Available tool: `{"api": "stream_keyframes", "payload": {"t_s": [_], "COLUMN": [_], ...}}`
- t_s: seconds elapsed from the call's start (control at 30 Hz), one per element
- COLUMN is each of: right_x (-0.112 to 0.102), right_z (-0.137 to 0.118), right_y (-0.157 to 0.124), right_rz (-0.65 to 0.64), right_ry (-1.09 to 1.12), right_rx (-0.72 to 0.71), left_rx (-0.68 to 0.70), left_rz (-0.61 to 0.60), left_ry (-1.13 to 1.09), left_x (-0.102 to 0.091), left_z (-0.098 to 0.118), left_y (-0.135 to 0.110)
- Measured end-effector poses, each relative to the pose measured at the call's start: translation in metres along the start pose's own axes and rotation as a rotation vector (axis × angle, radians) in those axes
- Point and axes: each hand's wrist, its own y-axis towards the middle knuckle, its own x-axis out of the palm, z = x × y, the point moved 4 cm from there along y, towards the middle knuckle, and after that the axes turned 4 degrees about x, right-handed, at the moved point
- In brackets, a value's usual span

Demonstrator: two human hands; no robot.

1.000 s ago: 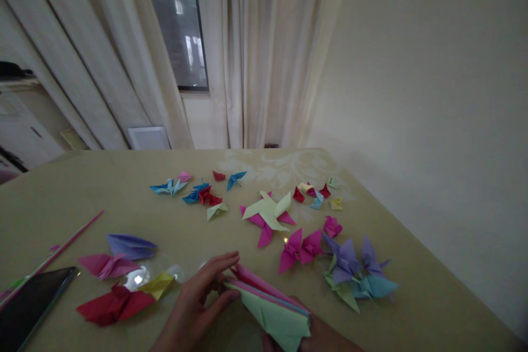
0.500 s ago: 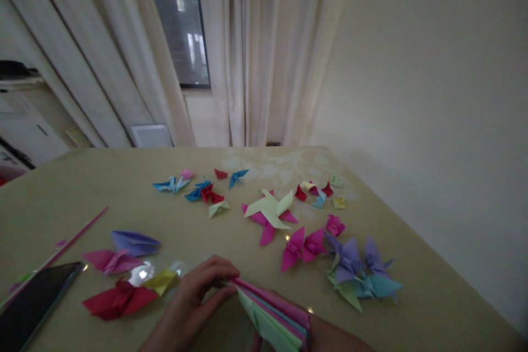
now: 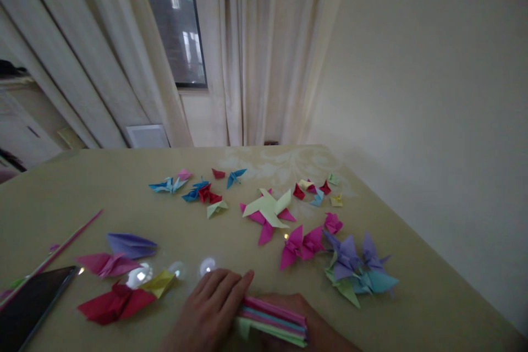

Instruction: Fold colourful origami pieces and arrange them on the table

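Note:
My left hand (image 3: 210, 308) lies at the near table edge with its fingers stretched flat over the left end of a stack of coloured paper sheets (image 3: 274, 322). The stack shows pink, blue and green edges and lies low on the table. My right hand (image 3: 307, 324) is under and behind the stack's right end, gripping it; its fingers are mostly hidden. Folded paper figures lie all around on the beige table (image 3: 412, 286).
Red and yellow folds (image 3: 119, 300), a purple fold (image 3: 132, 243) and a dark tablet (image 3: 28, 308) lie left. A pink stick (image 3: 58, 250) runs diagonally at left. Pinwheel (image 3: 268, 212), magenta (image 3: 301, 245) and purple-teal figures (image 3: 357, 269) lie ahead and right. Curtains and a wall stand behind.
The paper stack has dropped from a tilted, fanned position to lying flat and squared. My left hand went from pinching its corner to resting flat on its end.

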Motion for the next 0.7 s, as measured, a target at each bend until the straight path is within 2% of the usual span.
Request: {"api": "stream_keyframes", "payload": {"t_s": [0.07, 0.2, 0.27, 0.4, 0.47, 0.5, 0.6, 0.7], "right_x": [0.001, -0.001, -0.001, -0.005, -0.006, -0.005, 0.004, 0.009], "right_z": [-0.005, -0.011, -0.005, 0.022, 0.030, 0.029, 0.016, 0.004], "right_y": [0.001, -0.009, -0.019, -0.035, -0.035, -0.032, -0.017, -0.008], "right_rz": [0.018, 0.070, 0.099, 0.203, 0.228, 0.185, -0.031, -0.078], "right_ry": [-0.072, 0.039, 0.070, 0.081, 0.082, 0.091, 0.153, 0.131], "right_rx": [-0.058, -0.013, 0.063, 0.352, 0.402, 0.377, 0.217, 0.165], "left_rx": [0.064, 0.132, 0.105, -0.009, -0.032, -0.035, -0.010, 0.035], "left_rz": [-0.054, -0.126, -0.156, -0.244, -0.307, -0.313, -0.221, -0.063], "left_ry": [0.116, 0.128, 0.113, 0.059, 0.040, 0.045, 0.089, 0.114], "left_x": [-0.003, -0.004, 0.003, 0.020, 0.022, 0.020, 0.007, -0.006], "left_z": [0.008, 0.022, 0.024, 0.025, 0.026, 0.026, 0.027, 0.028], "left_y": [0.004, 0.008, 0.004, -0.005, -0.007, -0.006, 0.001, 0.008]}}
